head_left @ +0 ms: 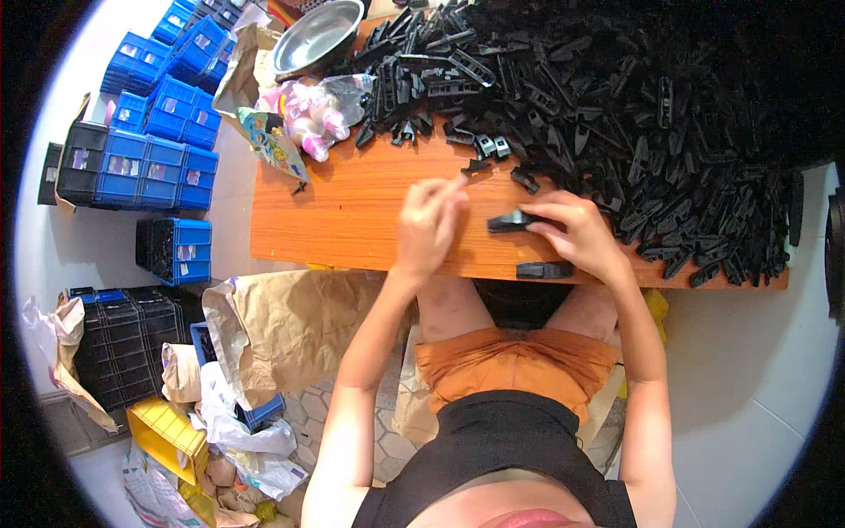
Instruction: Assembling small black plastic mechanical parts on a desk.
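Over the wooden table, my right hand (pixel 578 231) pinches a black plastic part (pixel 507 222), long and narrow, between thumb and fingers. My left hand (pixel 428 222) is raised to the left of it, slightly blurred, with its fingers curled and pressed together. Whatever it may hold is too small to make out. Just beyond its fingertips lies a small black piece (pixel 476 165). Another black part (pixel 525 180) rests beyond my right hand, and a finished-looking black plastic piece (pixel 543 270) lies at the table's near edge, beside my right wrist.
A large heap of black plastic parts (pixel 563 97) covers the table's far and right side. Toward the far left are a metal bowl (pixel 319 37) and a pink-and-white plastic bag (pixel 314 114). Blue crates (pixel 158 167) are stacked at left; brown paper (pixel 290 334) hangs below the table (pixel 352 211).
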The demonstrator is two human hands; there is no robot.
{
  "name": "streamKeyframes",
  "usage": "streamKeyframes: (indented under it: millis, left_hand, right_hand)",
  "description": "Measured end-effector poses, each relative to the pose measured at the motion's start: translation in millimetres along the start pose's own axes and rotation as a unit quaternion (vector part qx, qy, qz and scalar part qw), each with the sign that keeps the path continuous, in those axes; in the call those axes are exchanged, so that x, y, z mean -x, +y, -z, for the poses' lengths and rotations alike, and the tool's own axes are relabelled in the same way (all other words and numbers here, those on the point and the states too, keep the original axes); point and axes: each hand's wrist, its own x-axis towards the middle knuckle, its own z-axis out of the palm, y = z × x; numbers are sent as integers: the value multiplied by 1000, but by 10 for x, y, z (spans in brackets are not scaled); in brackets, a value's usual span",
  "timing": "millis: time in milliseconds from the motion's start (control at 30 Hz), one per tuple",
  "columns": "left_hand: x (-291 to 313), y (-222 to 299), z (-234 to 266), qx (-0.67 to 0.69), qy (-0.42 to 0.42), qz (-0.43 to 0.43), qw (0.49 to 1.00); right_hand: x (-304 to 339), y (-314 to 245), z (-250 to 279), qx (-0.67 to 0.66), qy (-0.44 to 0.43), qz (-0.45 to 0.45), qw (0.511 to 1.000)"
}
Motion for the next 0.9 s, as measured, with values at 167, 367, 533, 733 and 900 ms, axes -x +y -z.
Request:
streamKeyframes:
  millis: [167, 367, 533, 733, 900]
  left_hand:
    - [-1005, -166, 3, -57, 46, -50, 996]
    - [-1546, -237, -453, -241, -40, -17, 969]
    - [-1390, -382, -681, -219, 60, -98, 969]
    - [-1261, -367, -611, -142, 105, -119, 977]
    - [-1181, -470, -391, -59, 162, -67, 983]
  right_hand:
    - [271, -135, 225, 13, -73, -37, 997]
    - [473, -451, -18, 164, -94, -2, 982]
    - [683, -342, -221, 195, -17, 42, 980]
    - [777, -274, -200, 163, 14, 91, 982]
    - [691, -210, -143, 145, 38, 92, 984]
